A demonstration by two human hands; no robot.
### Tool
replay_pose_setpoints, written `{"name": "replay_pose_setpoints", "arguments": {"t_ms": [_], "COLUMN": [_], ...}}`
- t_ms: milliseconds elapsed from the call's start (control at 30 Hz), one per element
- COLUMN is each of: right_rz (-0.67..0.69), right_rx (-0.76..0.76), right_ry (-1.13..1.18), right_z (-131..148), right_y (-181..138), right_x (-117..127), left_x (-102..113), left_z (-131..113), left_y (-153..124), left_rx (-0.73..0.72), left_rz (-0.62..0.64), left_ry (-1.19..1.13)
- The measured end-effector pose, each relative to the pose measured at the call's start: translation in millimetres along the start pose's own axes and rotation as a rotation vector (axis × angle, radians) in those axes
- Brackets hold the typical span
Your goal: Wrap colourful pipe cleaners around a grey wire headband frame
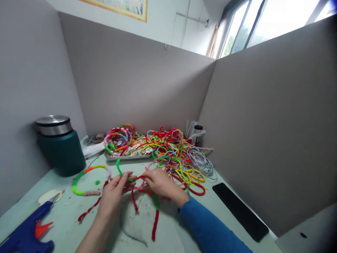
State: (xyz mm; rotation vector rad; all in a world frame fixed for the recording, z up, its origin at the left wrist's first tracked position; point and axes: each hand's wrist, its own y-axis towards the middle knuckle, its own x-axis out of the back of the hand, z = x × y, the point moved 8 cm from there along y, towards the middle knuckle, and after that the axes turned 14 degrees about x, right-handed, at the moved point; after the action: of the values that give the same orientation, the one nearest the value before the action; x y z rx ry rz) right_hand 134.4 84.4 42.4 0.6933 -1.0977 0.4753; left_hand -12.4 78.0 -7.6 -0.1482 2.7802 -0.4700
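Between finger and thumb, my left hand [116, 189] pinches a green pipe cleaner [119, 168], whose free end curls upward. My right hand [159, 182] is closed on a red-orange pipe cleaner [140, 176] that meets the green one between the hands. Red and green lengths hang under the hands, such as a dark red strand [155, 225]; which piece each belongs to is partly hidden by the fingers. Left of my left hand lies a curved multicoloured pipe-cleaner ring [76, 183], open on one side, with a small green bit [97, 182] inside it.
A blue glue gun [28, 228] lies front left, behind it a teal flask [61, 153]. At the back are a tray [129, 157] with finished rings, a tangled pipe-cleaner heap [168, 144] and grey wire [201, 163]. A black phone [239, 211] lies right; grey partitions [137, 77] surround the table.
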Motion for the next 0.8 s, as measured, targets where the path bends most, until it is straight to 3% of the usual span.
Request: {"name": "replay_pose_setpoints", "arguments": {"t_ms": [167, 333, 500, 667, 800], "right_rz": [-0.069, -0.061, -0.135, -0.285, -0.307], "right_rx": [-0.016, -0.12, -0.409, -0.653, -0.636], "right_ry": [-0.055, -0.095, -0.272, -0.494, -0.608], "right_z": [-6.5, -21.7, -62.3, -95.5, -100.6], "right_y": [-2.7, -7.7, -26.3, -58.1, -66.6], "right_x": [28.8, 39.8, 72.2, 114.4, 125.4], "left_x": [1.4, 2.5, 20.2, 15.8, 10.1], "left_z": [2.0, -0.4, -11.2, -9.7, -5.7], "left_y": [-1.3, -4.3, -3.6, -5.1, -6.0], "left_rx": [0.013, -0.047, -0.072, -0.021, -0.011], "left_rz": [-0.01, -0.089, -0.181, -0.12, -0.086], "left_ry": [-0.084, 0.06, -0.028, -0.038, -0.023]}}
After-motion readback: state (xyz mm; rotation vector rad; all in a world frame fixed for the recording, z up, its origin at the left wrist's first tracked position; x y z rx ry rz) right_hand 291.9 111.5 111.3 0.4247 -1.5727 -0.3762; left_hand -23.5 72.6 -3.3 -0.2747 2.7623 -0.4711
